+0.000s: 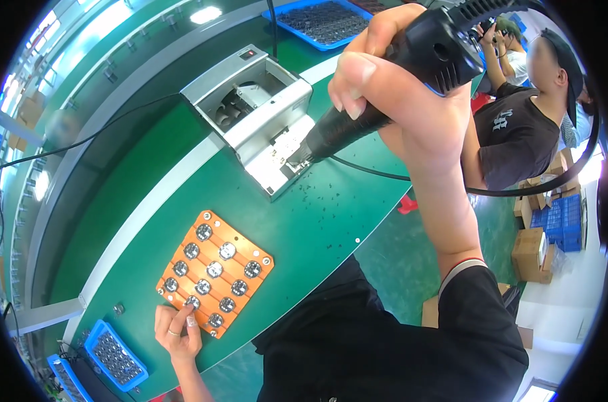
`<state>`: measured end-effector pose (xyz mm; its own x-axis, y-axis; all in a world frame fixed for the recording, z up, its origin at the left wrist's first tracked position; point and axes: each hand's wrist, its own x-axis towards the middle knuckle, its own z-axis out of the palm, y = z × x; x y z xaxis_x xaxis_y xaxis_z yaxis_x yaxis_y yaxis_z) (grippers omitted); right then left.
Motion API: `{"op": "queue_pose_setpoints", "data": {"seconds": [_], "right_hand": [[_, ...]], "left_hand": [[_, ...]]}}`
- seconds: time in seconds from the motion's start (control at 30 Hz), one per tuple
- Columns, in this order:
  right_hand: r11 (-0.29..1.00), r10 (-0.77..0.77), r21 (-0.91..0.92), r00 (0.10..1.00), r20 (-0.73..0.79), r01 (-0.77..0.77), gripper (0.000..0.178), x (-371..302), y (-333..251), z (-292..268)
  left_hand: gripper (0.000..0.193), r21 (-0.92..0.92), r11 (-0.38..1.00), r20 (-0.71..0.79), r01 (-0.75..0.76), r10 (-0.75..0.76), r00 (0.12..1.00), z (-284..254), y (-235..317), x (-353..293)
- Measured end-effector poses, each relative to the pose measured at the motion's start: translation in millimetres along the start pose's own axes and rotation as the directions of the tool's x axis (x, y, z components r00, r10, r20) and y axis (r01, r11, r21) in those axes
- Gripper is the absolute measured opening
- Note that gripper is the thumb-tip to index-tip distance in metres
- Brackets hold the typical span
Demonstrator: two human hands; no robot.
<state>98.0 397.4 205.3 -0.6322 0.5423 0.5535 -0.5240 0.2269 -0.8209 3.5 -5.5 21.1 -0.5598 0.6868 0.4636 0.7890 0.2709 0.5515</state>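
My right hand (411,94) is wrapped round a black electric screwdriver (351,124), which slants down to the left. Its tip meets the front plate of a grey metal screw feeder (267,110) on the green bench. To the lower left lies an orange fixture plate (225,291), with several round silver-and-black parts seated in its pockets. At the plate's near left edge, the thumb and forefinger of my left hand (181,333) close on one small round part (192,302). The fingers partly cover that part.
Small dark screws (317,201) are scattered over the bench (304,248) beside the feeder. A blue tray (116,355) of small parts stands at lower left, another blue tray (324,23) at the top. A power cable (377,173) crosses behind my right wrist. Co-workers (528,120) sit at the right.
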Motion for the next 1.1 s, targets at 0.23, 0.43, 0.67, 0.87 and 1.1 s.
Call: {"op": "queue_pose_setpoints", "data": {"seconds": [0.23, 0.43, 0.67, 0.87, 1.1], "right_hand": [[1.000, 0.030, 0.003, 0.999, 0.041, -0.030, 0.026, -1.1, 5.7, -3.1], [0.993, -0.109, -0.018, 0.979, 0.174, 0.114, 0.015, 2.1, 12.7, -8.4], [0.970, 0.176, -0.185, 0.981, 0.075, -0.160, 0.022, 7.8, -5.0, 1.1], [0.961, -0.277, 0.101, 0.896, 0.347, 0.258, 0.018, 16.7, 21.6, -16.4], [0.945, 0.169, 0.263, 0.979, 0.117, -0.195, 0.011, -3.3, 2.0, 3.0]], "left_hand": [[0.023, 0.001, 1.000, 0.001, 0.012, -0.012, 1.000, 0.0, 0.4, -1.0], [0.024, -0.008, 1.000, -0.005, 0.006, -0.006, 1.000, 1.0, -1.9, -3.0], [0.024, -0.009, 1.000, -0.009, 0.008, -0.008, 1.000, 1.4, -2.2, -3.4], [0.025, 0.007, 1.000, -0.003, 0.014, -0.014, 1.000, -2.2, 0.1, 0.0], [0.023, -0.009, 1.000, 0.062, -0.014, 0.014, 0.998, -14.5, -9.6, -3.7]]}}
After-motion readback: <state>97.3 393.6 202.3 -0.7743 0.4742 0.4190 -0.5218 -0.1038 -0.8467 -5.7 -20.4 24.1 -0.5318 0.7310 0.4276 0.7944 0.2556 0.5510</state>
